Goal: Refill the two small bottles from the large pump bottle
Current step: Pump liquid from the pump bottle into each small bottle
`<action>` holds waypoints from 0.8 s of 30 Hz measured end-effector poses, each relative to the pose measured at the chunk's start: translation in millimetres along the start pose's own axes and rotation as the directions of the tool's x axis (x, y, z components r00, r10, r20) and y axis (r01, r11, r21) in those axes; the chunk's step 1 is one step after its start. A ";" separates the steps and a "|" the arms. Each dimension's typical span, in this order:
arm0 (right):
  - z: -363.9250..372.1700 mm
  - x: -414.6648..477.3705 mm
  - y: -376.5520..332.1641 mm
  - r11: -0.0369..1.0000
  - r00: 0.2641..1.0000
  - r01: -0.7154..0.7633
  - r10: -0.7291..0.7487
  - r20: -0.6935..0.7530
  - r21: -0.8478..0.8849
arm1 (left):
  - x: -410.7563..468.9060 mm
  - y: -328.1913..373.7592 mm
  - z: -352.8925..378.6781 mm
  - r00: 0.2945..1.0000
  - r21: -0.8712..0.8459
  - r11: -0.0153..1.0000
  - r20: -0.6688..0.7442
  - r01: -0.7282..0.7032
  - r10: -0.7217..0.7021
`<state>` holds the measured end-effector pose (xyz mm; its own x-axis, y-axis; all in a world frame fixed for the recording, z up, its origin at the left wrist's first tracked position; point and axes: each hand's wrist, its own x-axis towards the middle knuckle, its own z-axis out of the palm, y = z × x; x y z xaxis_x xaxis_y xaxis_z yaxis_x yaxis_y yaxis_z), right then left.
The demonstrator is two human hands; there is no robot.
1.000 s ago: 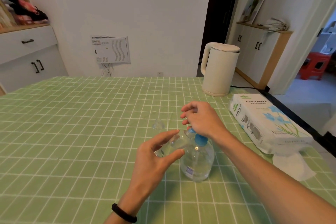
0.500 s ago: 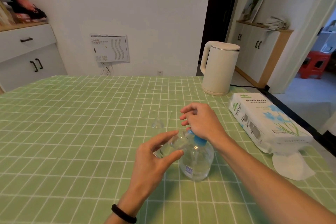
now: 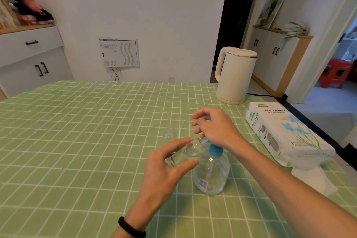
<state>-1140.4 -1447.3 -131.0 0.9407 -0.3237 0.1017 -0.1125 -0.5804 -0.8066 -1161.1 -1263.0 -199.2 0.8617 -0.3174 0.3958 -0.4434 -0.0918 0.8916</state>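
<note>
A small bottle [image 3: 186, 153] is held tilted by the left hand [image 3: 166, 170], its mouth touching the spout of the large pump bottle [image 3: 211, 177], whose top is pressed by the loosely spread right hand [image 3: 214, 128]; first fill is judged under way, the other refill left.

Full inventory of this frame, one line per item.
large pump bottle: 1, clear with blue pump, table centre
small bottle: 1, clear, tilted at pump spout, left hand
small clear item: 1, transparent, table behind hands, kind unclear
kettle: 1, cream, far right of table
tissue pack: 1, white and blue, right edge
loose tissue: 1, white, beside pack
tablecloth: 1, green check, covers table
stool: 1, red, floor far right
wristband: 1, black, left wrist
left hand: pinches small bottle
right hand: rests on pump head
</note>
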 end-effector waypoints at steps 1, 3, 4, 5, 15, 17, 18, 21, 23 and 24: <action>0.6 -0.1 0.5 1.000 1.000 -0.007 0.007 -0.004 0.020 | 0.5 0.2 -0.4 1.000 -0.002 1.000 0.002 -0.003 0.003; 2.0 -0.3 2.3 0.998 1.000 -0.016 0.017 -0.021 0.055 | 0.2 -0.2 -0.3 1.000 0.001 1.000 0.003 -0.009 0.009; 3.0 -0.2 3.4 0.998 0.999 -0.018 0.020 -0.028 0.061 | 0.0 -1.1 -0.3 1.000 0.003 1.000 0.002 -0.007 0.007; 4.2 -0.3 4.8 0.998 0.999 -0.025 0.027 -0.030 0.063 | -0.2 -2.4 -0.2 1.000 0.004 1.000 0.003 -0.001 0.001; 5.6 -5.9 9.7 0.997 0.998 -0.050 0.052 -0.025 0.054 | -2.0 -6.5 0.7 1.000 0.002 1.000 0.009 0.014 -0.014; 6.1 -7.0 9.5 0.997 0.998 -0.052 0.053 -0.025 0.049 | -2.3 -6.6 0.6 1.000 0.001 1.000 0.011 0.015 -0.015; 6.2 -7.2 9.4 0.998 0.998 -0.052 0.053 -0.025 0.046 | -2.3 -6.2 0.7 1.000 -0.002 1.000 0.012 0.014 -0.014; 3.6 -6.6 6.1 0.998 0.999 -0.050 0.050 -0.009 0.031 | -1.2 -4.1 1.4 1.000 -0.007 1.000 0.011 0.011 -0.011; 0.9 -3.9 1.6 1.000 1.000 -0.021 0.021 -0.007 -0.009 | -0.3 -2.5 0.9 1.000 -0.012 1.000 0.009 0.013 -0.013; 0.1 -2.5 -0.4 0.999 1.000 -0.003 0.002 -0.015 -0.032 | 0.2 -1.8 0.6 1.000 -0.010 1.000 0.008 0.010 -0.010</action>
<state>-1142.6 -1446.1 -130.9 0.9356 -0.3358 0.1085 -0.1251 -0.6031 -0.7878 -1160.3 -1263.5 -200.8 0.8644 -0.3236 0.3848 -0.4319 -0.0859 0.8978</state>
